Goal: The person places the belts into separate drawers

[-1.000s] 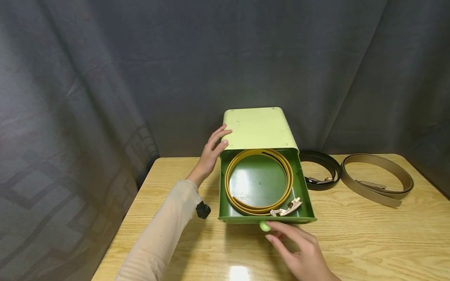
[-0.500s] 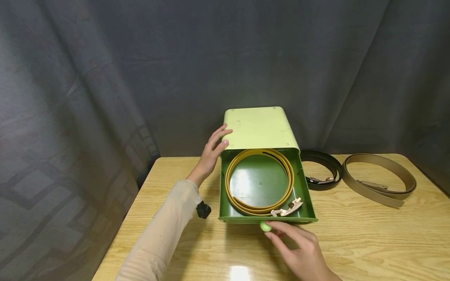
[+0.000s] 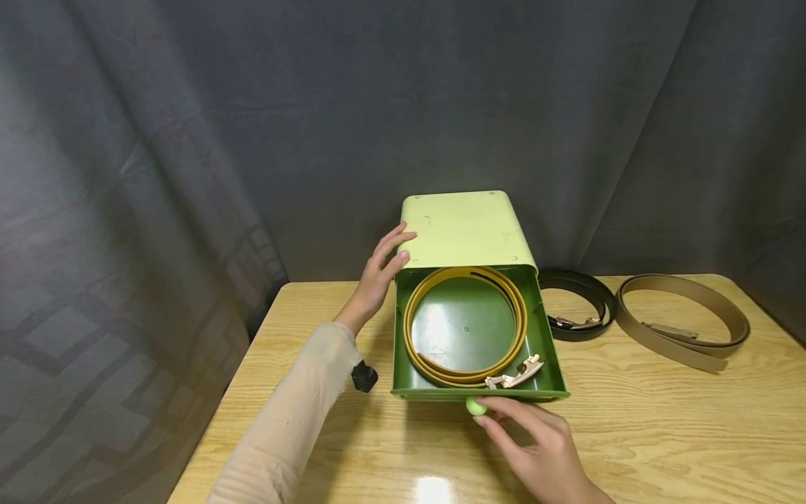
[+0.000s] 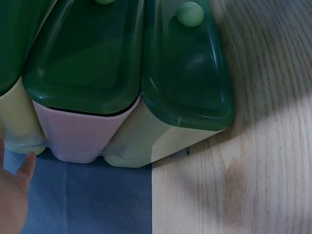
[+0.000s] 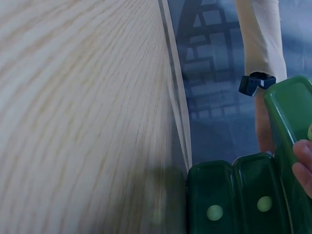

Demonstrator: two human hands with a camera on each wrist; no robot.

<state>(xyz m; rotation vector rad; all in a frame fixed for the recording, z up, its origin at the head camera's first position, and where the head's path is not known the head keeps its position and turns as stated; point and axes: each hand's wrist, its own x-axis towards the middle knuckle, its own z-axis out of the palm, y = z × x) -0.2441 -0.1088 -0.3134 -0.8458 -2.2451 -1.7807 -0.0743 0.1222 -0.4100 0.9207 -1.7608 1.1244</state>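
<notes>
My right hand (image 3: 541,448) pinches the round light-green knob (image 3: 475,406) on the front of a green drawer (image 3: 400,336). The drawer is pulled out of a pale yellow-green cabinet (image 3: 466,227). In it lies a coiled yellow belt (image 3: 409,329) with a pale metal buckle (image 3: 516,374) at the front right corner. My left hand (image 3: 371,283) rests with spread fingers on the cabinet's left side. In the right wrist view, fingertips (image 5: 303,168) of the right hand show at the drawer's green front (image 5: 290,107).
Right of the cabinet, a coiled black belt (image 3: 607,318) and a coiled tan belt (image 3: 661,343) lie on the wooden table (image 3: 630,434). Two shut drawer fronts (image 5: 212,185) show in the right wrist view. A dark curtain (image 3: 504,105) hangs behind.
Both hands and the pulled-out drawer keep their places. The tan belt shows slightly farther right in the head view.
</notes>
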